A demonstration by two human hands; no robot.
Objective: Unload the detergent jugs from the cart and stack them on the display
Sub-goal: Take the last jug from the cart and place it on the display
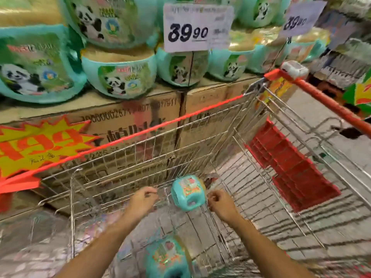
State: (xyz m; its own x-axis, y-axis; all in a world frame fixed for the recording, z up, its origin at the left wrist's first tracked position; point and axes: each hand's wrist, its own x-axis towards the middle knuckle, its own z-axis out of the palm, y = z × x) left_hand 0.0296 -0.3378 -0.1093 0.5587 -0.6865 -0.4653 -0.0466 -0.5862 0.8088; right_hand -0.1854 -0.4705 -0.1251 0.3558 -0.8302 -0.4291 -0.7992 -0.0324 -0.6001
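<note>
I am reaching into the wire cart (140,135), my left hand (143,197) and right hand (220,203) flanking a teal detergent jug (187,192) on its floor, fingers curled, gripping nothing. A second jug (167,257) is lying nearer me. The cart's red-edged wall is standing before the display, where panda-labelled jugs (118,77) are sitting on cardboard boxes (130,113) beneath a price card (197,27) reading 39.90.

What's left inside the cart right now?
Two teal jugs sit in the cart: a far jug between the left hand and right hand, a near jug between the forearms. The forearms hide part of the basket floor.
</note>
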